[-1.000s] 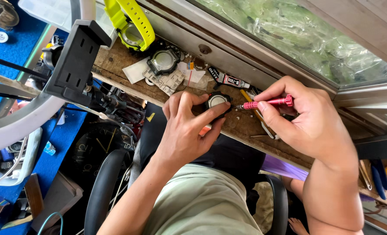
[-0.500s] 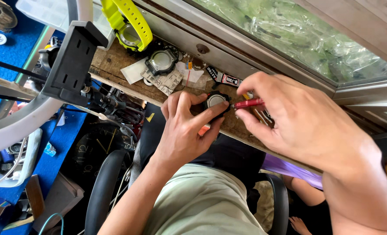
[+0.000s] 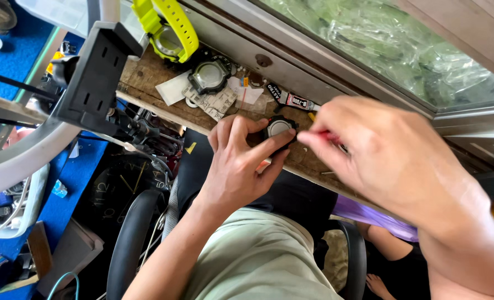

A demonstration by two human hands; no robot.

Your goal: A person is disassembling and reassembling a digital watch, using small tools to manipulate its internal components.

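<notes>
A wooden bench (image 3: 147, 78) runs slantwise across the view under a window (image 3: 402, 44) whose pane is backed with crinkled plastic. Below the bench are a black chair (image 3: 127, 244) and the person's lap in a green shirt (image 3: 258, 261). A black bracket (image 3: 94, 78) on a pale curved arm fills the upper left.

The right hand (image 3: 386, 155) is the biggest thing near the lens — blurred, its fingers closed on a thin red tool (image 3: 327, 135), only a short piece of which shows. The tool points toward a watch case (image 3: 278, 128). The left hand (image 3: 238, 166) pinches that case between thumb and forefinger, pressing it down on the bench edge. The case is black with a pale round back facing up. The two hands sit close together, just beside each other over the case; whether the tool tip touches it cannot be told.

Further back on the bench lie a yellow watch (image 3: 169, 28), a second black watch case (image 3: 208, 75) on folded paper, and a small glue tube (image 3: 291, 100).
</notes>
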